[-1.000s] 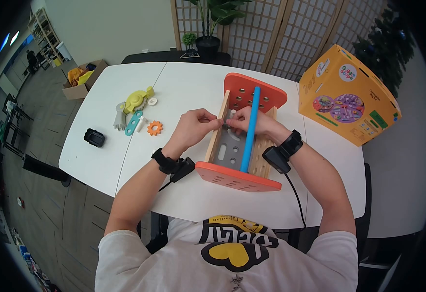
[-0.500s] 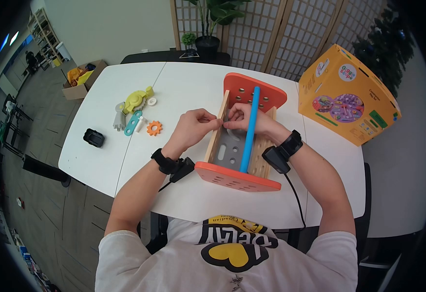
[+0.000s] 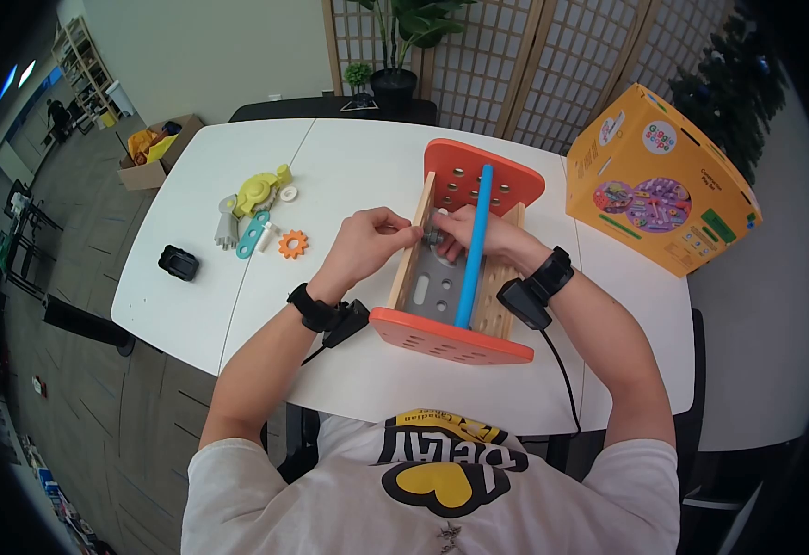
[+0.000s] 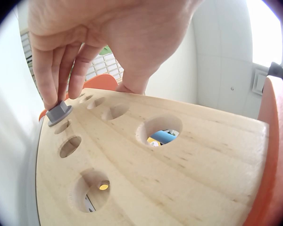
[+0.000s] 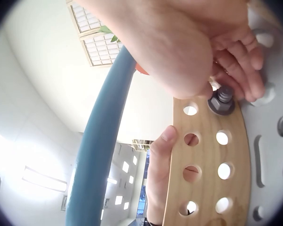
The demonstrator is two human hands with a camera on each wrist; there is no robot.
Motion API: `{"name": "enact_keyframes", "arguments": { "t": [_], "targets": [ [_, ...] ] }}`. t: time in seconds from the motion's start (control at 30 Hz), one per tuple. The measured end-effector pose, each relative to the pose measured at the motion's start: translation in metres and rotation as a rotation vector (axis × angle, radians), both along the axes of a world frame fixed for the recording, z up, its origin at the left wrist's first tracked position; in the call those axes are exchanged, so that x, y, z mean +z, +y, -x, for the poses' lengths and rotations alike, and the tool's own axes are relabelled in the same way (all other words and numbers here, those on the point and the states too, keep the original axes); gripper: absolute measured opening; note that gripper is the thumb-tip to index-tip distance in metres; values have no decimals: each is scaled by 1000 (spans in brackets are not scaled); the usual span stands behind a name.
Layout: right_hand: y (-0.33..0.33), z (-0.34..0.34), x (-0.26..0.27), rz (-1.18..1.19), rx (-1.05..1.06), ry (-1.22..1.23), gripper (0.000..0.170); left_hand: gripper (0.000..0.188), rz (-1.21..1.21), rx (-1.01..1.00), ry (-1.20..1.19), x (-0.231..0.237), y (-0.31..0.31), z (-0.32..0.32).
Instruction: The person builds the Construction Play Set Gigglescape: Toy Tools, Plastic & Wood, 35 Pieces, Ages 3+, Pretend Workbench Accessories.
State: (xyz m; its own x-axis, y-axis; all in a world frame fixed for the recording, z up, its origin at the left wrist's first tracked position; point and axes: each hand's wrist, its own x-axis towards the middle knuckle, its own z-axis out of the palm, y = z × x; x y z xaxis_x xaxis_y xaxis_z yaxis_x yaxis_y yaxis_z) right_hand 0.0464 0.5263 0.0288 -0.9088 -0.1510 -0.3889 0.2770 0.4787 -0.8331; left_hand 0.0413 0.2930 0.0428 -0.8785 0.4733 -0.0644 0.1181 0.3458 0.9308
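Note:
On the table is a toy frame with orange ends (image 3: 485, 166), wooden sides and a grey slotted panel (image 3: 423, 291). My left hand (image 3: 367, 242) is at the left wooden side (image 4: 193, 174), fingertips holding a grey bolt head (image 4: 59, 114) against its outer face, thumb at the top edge. On the inner face, the threaded end (image 5: 224, 94) sticks out through a dark grey nut (image 5: 221, 106). My right hand (image 3: 464, 229) reaches under the blue bar (image 3: 475, 250) into the frame. Its loosely bent fingers (image 5: 243, 70) lie right beside the nut, not wrapped round it.
To the left lie a yellow-green toy piece (image 3: 258, 192), a grey piece (image 3: 228, 227), a teal strip (image 3: 253, 236), an orange gear (image 3: 293, 244) and a black tray (image 3: 179, 263). A large orange box (image 3: 663, 185) stands at right. A cable (image 3: 566, 375) hangs from my right wrist.
My right fingers move at the nut, closing in around it and then drawing back slightly, so the nut shows again. My left hand stays in place.

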Motion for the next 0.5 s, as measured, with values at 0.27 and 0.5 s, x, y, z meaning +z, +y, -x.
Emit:
{"name": "enact_keyframes", "arguments": {
  "t": [0.27, 0.5],
  "targets": [
    [11, -2, -15, 45, 131, 364, 34, 33, 10, -4, 11, -1, 0, 1],
    [8, -2, -5, -40, 149, 195, 29, 32, 1, 1, 12, -4, 0, 2]
  ]
}}
